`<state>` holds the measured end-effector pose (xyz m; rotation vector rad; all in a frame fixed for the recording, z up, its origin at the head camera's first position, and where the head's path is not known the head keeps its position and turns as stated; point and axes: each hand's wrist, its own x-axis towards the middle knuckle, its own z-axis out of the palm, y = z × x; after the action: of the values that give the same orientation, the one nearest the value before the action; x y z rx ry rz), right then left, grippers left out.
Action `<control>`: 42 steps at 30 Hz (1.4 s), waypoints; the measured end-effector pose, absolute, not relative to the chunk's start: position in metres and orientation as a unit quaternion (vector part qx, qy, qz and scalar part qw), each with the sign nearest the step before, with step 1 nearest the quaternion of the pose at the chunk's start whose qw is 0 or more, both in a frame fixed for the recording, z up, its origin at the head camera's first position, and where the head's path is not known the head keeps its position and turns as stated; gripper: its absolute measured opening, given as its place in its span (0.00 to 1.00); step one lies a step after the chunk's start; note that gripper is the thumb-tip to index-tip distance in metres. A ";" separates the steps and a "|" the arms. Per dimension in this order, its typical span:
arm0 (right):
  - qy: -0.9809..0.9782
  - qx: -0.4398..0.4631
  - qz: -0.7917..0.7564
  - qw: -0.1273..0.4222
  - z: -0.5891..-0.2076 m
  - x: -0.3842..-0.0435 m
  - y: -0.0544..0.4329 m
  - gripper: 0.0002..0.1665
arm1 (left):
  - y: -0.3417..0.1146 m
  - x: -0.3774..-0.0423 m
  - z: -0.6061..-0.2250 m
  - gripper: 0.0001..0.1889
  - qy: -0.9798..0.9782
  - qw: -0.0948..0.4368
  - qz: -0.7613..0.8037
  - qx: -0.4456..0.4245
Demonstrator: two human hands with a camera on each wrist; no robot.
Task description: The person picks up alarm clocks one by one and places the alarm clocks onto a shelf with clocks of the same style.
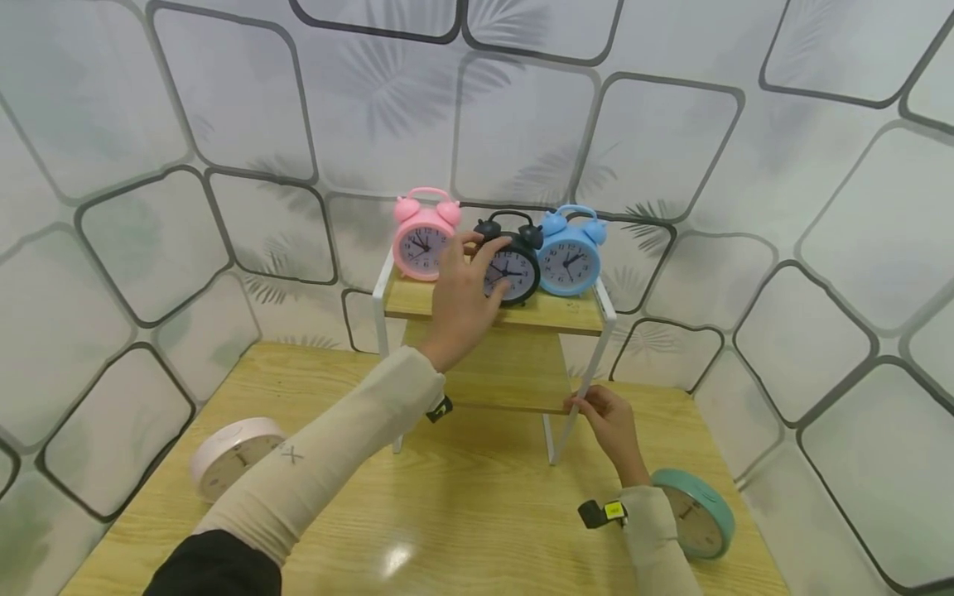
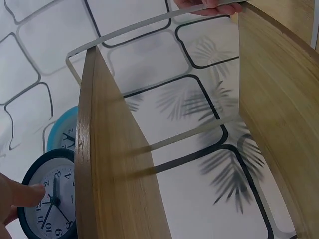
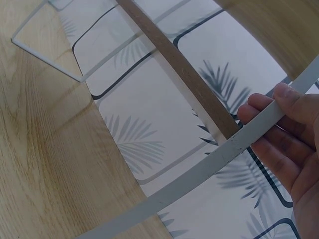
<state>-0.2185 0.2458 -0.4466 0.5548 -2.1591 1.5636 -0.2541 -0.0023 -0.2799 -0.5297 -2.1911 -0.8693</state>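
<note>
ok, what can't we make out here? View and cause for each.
- Head: lower right of the pale table clock, behind the left sleeve.
- Head: left part of the green clock, behind the right sleeve.
- Head: left part of the black clock, behind the left hand.
- Left wrist: most of the blue clock, behind the black clock and top board.
- Right wrist: part of the right hand, cut off by the right edge.

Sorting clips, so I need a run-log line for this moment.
left hand: grips black alarm clock | right hand: holds white shelf frame | top board: also pink clock, blue clock | table: pale clock, green clock
</note>
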 end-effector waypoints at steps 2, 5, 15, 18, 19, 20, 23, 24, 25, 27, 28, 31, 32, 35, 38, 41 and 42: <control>-0.775 0.201 0.563 0.208 -0.446 -0.218 0.245 0.04 | -0.003 -0.254 -0.280 0.27 -0.846 0.363 -0.327 -0.212; -0.774 0.202 0.562 0.210 -0.446 -0.218 0.245 0.03 | -0.003 -0.255 -0.281 0.29 -0.842 0.374 -0.324 -0.218; -0.775 0.205 0.558 0.213 -0.447 -0.219 0.245 0.03 | -0.002 -0.257 -0.283 0.33 -0.842 0.366 -0.332 -0.216; -0.775 0.206 0.559 0.212 -0.447 -0.219 0.245 0.03 | -0.002 -0.258 -0.283 0.33 -0.843 0.367 -0.333 -0.211; -0.774 0.207 0.560 0.212 -0.447 -0.219 0.245 0.03 | -0.002 -0.258 -0.283 0.33 -0.844 0.367 -0.332 -0.209; -0.772 0.207 0.562 0.212 -0.448 -0.219 0.245 0.03 | -0.002 -0.258 -0.284 0.34 -0.844 0.369 -0.329 -0.208; -0.770 0.210 0.564 0.213 -0.448 -0.219 0.245 0.03 | -0.002 -0.258 -0.284 0.34 -0.848 0.380 -0.306 -0.208; -0.769 0.210 0.565 0.213 -0.448 -0.220 0.245 0.03 | -0.001 -0.258 -0.283 0.34 -0.850 0.386 -0.291 -0.210; -0.769 0.210 0.565 0.214 -0.448 -0.220 0.245 0.03 | 0.000 -0.258 -0.283 0.34 -0.853 0.393 -0.270 -0.213; -0.768 0.210 0.566 0.214 -0.448 -0.220 0.246 0.03 | 0.003 -0.257 -0.282 0.34 -0.859 0.409 -0.222 -0.216; -0.768 0.210 0.565 0.215 -0.448 -0.220 0.246 0.03 | 0.005 -0.258 -0.282 0.35 -0.861 0.415 -0.199 -0.216; -0.770 0.210 0.563 0.217 -0.447 -0.219 0.246 0.03 | 0.014 -0.258 -0.281 0.37 -0.872 0.421 -0.143 -0.205; -0.770 0.213 0.561 0.217 -0.446 -0.219 0.246 0.02 | 0.017 -0.258 -0.281 0.38 -0.876 0.419 -0.131 -0.197; -0.772 0.216 0.556 0.219 -0.446 -0.219 0.245 0.03 | 0.024 -0.258 -0.283 0.40 -0.892 0.404 -0.112 -0.167; -0.769 0.219 0.560 0.219 -0.449 -0.220 0.245 0.03 | 0.029 -0.260 -0.286 0.39 -0.903 0.393 -0.102 -0.143; -0.765 0.212 0.568 0.217 -0.457 -0.226 0.249 0.03 | 0.031 -0.262 -0.289 0.38 -0.899 0.402 -0.105 -0.137; -0.765 0.208 0.569 0.217 -0.460 -0.228 0.250 0.03 | 0.031 -0.263 -0.290 0.38 -0.896 0.409 -0.108 -0.136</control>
<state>-0.2280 0.2500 -0.4601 0.5758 -2.1195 1.5770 -0.2628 0.0309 -0.2902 -0.3430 -2.2566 -0.2709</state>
